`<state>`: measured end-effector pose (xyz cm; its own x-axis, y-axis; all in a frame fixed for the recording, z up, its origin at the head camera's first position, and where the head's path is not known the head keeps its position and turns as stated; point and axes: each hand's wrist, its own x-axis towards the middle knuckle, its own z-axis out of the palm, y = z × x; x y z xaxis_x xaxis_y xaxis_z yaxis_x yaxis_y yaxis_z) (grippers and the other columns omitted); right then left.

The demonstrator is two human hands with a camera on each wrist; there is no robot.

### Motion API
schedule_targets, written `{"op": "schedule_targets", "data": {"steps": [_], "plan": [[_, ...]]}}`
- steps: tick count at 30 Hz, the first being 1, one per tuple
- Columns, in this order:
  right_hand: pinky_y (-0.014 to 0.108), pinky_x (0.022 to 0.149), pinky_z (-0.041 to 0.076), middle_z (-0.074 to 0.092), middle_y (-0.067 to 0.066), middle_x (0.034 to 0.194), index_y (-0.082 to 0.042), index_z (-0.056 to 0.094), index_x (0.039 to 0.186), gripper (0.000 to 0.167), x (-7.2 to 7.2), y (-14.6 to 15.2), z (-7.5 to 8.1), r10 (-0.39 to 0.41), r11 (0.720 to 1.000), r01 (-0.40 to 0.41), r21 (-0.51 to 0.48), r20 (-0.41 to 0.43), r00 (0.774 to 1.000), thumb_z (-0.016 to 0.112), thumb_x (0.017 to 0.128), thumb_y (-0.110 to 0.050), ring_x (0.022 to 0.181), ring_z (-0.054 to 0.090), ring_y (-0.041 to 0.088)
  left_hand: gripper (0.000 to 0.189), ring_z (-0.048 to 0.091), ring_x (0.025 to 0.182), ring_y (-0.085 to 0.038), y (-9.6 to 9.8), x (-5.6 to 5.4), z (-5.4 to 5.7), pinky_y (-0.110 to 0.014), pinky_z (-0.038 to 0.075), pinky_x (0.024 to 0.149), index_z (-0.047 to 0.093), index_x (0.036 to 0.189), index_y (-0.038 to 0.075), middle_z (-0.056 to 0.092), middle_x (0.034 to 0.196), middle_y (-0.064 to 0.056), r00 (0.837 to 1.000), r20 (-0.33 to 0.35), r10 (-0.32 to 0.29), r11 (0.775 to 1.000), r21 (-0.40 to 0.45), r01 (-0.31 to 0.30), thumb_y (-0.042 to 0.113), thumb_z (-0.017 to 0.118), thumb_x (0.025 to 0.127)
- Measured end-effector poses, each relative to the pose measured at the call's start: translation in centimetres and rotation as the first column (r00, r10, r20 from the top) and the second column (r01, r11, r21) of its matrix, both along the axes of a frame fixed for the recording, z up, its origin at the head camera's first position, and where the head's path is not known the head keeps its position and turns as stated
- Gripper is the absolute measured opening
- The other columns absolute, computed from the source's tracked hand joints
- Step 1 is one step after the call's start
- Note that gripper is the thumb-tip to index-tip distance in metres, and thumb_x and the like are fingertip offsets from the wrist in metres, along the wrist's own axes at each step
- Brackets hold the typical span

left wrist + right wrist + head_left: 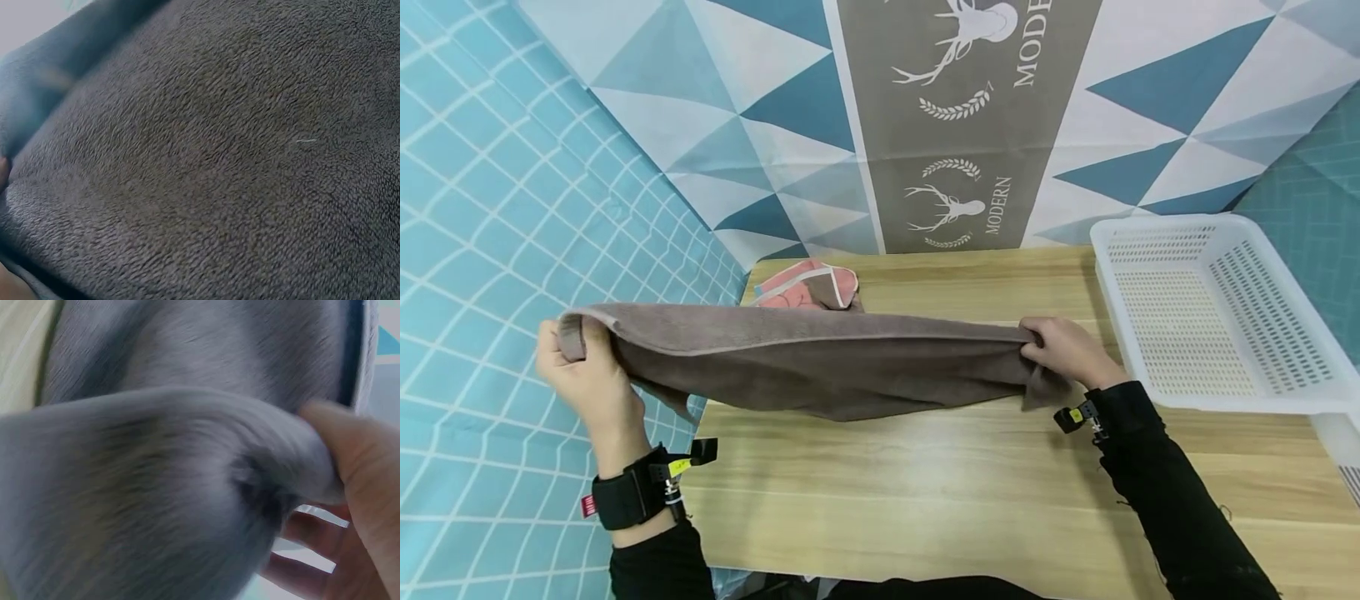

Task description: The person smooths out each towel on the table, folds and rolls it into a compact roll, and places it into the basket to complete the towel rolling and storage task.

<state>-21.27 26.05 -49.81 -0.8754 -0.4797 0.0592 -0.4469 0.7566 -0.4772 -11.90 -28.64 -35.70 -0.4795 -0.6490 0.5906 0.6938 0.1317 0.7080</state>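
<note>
A grey-brown towel (pixel 820 367) is stretched sideways between both hands above the wooden table. At its left end, my left hand (pixel 583 367) grips a corner, with the fabric folded over the fingers. My right hand (pixel 1067 350) pinches the other end, and a short flap hangs below the fist. In the right wrist view the thumb presses on a bunched fold of the towel (pixel 144 494). Fuzzy towel pile (pixel 219 156) fills nearly all of the left wrist view, leaving only slivers of the left hand at the left edge.
Behind the towel lies a folded pink and grey cloth (pixel 812 285) with white trim. A white perforated plastic basket (pixel 1187 400) stands at the right of the wooden table (pixel 880 500). Patterned blue and grey cloth (pixel 775 125) covers the back and sides.
</note>
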Motion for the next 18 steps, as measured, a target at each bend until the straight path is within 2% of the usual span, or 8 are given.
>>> {"op": "schedule_targets", "data": {"steps": [3,6,10,12,13,15,16,18], "plan": [[0.036,0.063,0.027,0.032,0.0,0.065,-0.015,0.048,0.082,0.015,0.1,0.8,-0.5,-0.088,0.996,0.088,0.008,0.0,0.996,0.052,0.096,-0.011,0.06,0.034,0.016,0.044,0.021,0.057,-0.012,-0.2,0.1,0.1,-0.023,0.018,0.059,0.034,0.064,0.0,0.03,0.059,-0.002,0.999,-0.009,0.05,0.998,-0.027,-0.05,0.005,0.068,0.092],[0.035,0.062,0.03,0.046,0.003,0.068,-0.013,0.058,0.088,0.012,0.4,1.7,-0.2,-0.155,0.987,0.154,-0.035,-0.023,0.988,0.05,0.097,-0.011,0.061,0.039,0.018,0.05,0.02,0.057,-0.011,-0.2,0.2,0.3,-0.023,0.019,0.058,0.028,0.063,0.003,0.025,0.059,-0.001,0.998,-0.044,0.05,0.999,0.009,-0.049,0.002,0.07,0.089],[0.035,0.06,0.033,0.058,0.009,0.075,-0.007,0.064,0.102,0.02,1.1,2.8,0.8,-0.226,0.97,0.22,-0.107,-0.045,0.973,0.045,0.099,-0.008,0.06,0.044,0.02,0.046,0.022,0.056,-0.011,-0.1,0.6,0.8,-0.021,0.021,0.056,0.028,0.071,0.004,0.02,0.063,-0.001,0.994,-0.113,0.002,0.995,0.1,0.01,-0.005,0.071,0.085],[0.035,0.059,0.033,0.059,0.012,0.078,-0.004,0.063,0.108,0.023,1.4,3.2,1.2,-0.251,0.961,0.244,-0.129,-0.043,0.967,0.041,0.1,-0.007,0.059,0.045,0.021,0.041,0.027,0.056,-0.012,-0.2,0.8,1.0,-0.021,0.025,0.057,0.03,0.079,0.003,0.025,0.064,-0.004,0.99,-0.139,-0.028,0.992,0.114,0.044,-0.008,0.069,0.085],[0.035,0.057,0.035,0.06,0.014,0.078,-0.002,0.062,0.111,0.025,1.6,3.3,1.5,-0.264,0.957,0.256,-0.139,-0.039,0.964,0.04,0.101,-0.007,0.058,0.047,0.021,0.038,0.034,0.056,-0.015,-0.2,1.0,1.2,-0.023,0.03,0.058,0.03,0.084,0.002,0.032,0.064,-0.008,0.988,-0.148,-0.046,0.991,0.115,0.063,-0.009,0.067,0.086],[0.039,0.059,0.039,0.062,0.021,0.088,0.0,0.059,0.117,0.027,1.8,3.5,1.9,-0.291,0.946,0.281,-0.162,-0.041,0.956,0.037,0.104,-0.009,0.066,0.054,0.027,0.035,0.045,0.062,-0.022,-0.3,1.2,1.3,-0.026,0.038,0.063,0.03,0.091,0.001,0.044,0.069,-0.016,0.987,-0.142,-0.078,0.991,0.1,0.092,-0.009,0.063,0.088],[0.043,0.062,0.041,0.063,0.024,0.094,0.002,0.057,0.119,0.029,1.8,3.5,2.1,-0.304,0.939,0.293,-0.179,-0.04,0.952,0.035,0.105,-0.01,0.071,0.057,0.031,0.031,0.047,0.064,-0.024,-0.4,1.3,1.3,-0.027,0.04,0.066,0.031,0.095,0.001,0.048,0.072,-0.018,0.989,-0.119,-0.082,0.993,0.073,0.091,-0.008,0.06,0.09],[0.049,0.069,0.044,0.061,0.029,0.108,0.004,0.054,0.123,0.032,1.9,3.6,2.3,-0.338,0.921,0.323,-0.217,-0.039,0.94,0.032,0.107,-0.013,0.086,0.061,0.039,0.021,0.045,0.06,-0.018,-0.5,1.5,1.1,-0.023,0.039,0.063,0.033,0.1,0.002,0.051,0.075,-0.017,0.997,-0.041,-0.07,0.997,0.008,0.07,-0.006,0.052,0.094]]}}
